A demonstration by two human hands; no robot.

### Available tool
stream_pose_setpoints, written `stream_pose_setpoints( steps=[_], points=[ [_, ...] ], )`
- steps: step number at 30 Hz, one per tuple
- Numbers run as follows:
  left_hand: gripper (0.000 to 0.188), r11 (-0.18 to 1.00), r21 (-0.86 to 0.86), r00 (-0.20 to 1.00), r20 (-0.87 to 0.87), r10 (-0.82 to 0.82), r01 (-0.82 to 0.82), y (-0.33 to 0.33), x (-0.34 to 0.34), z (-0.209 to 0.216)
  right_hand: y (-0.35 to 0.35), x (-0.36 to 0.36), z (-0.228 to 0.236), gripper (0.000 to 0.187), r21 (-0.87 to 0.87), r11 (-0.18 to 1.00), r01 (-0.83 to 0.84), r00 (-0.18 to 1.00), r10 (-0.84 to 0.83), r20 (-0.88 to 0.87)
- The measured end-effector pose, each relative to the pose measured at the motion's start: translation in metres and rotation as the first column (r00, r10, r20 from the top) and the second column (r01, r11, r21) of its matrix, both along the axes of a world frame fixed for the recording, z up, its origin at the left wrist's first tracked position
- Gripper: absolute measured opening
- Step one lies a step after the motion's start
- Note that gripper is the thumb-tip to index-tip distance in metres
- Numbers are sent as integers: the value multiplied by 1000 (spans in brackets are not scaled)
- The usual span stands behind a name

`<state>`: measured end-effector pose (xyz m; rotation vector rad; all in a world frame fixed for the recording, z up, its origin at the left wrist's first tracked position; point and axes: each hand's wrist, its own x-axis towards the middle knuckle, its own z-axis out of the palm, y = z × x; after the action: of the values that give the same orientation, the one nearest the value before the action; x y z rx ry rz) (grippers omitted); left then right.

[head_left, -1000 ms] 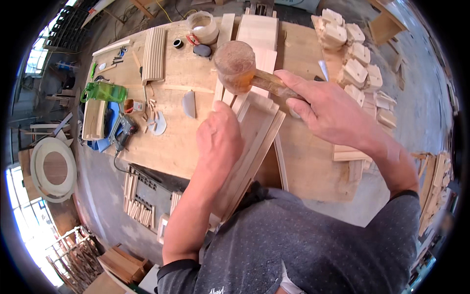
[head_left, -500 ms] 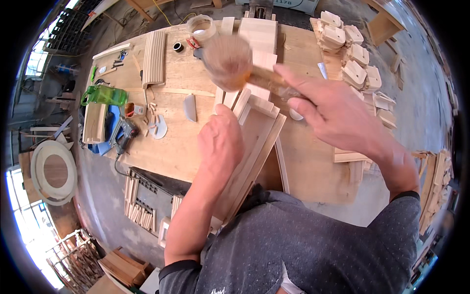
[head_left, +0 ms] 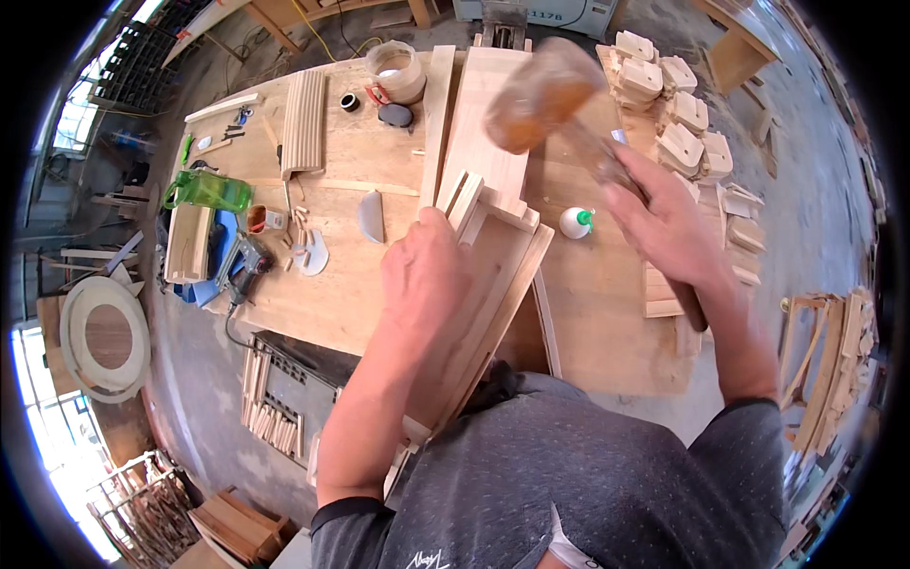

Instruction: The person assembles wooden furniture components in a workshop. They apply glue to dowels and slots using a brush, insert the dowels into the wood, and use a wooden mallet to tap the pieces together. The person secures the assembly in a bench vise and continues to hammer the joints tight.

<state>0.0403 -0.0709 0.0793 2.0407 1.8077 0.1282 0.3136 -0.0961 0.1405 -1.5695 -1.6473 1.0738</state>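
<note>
My right hand (head_left: 664,213) is wrapped round the handle of a mallet (head_left: 545,95). The mallet's head, amber and blurred by motion, hangs above a wide pale board (head_left: 493,114) on the workbench. My left hand (head_left: 425,261) is closed on the left edge of a wooden frame (head_left: 507,242), near its far end. That frame slants from the bench toward my body, with side rails and a cross piece at its far corner. Its near end is partly hidden by my left arm and shirt.
A small white bottle with a green cap (head_left: 575,223) stands right of the frame. At left lie a green bottle (head_left: 210,190), a power tool (head_left: 248,261) and a ribbed wooden panel (head_left: 303,123). Carved wooden pieces (head_left: 681,147) are piled at right; a tub (head_left: 396,71) stands at the back.
The mallet has moved right and up, away from the frame's far end, with my right hand drawn back to the right. My left hand stays on the frame. The green-capped bottle has come into sight.
</note>
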Motion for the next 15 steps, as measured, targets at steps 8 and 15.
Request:
stream_pose_setpoints(
  steps=[8,15],
  points=[
    [37,991,57,941,325,93,-118,2,-65,71,-92,21,-34,42,-261,943,205,930,-271,-248],
    [38,954,243,684,727,-60,-175,-28,-94,139,-123,-2,-34,36,-176,963,204,891,-257,-375]
  ],
)
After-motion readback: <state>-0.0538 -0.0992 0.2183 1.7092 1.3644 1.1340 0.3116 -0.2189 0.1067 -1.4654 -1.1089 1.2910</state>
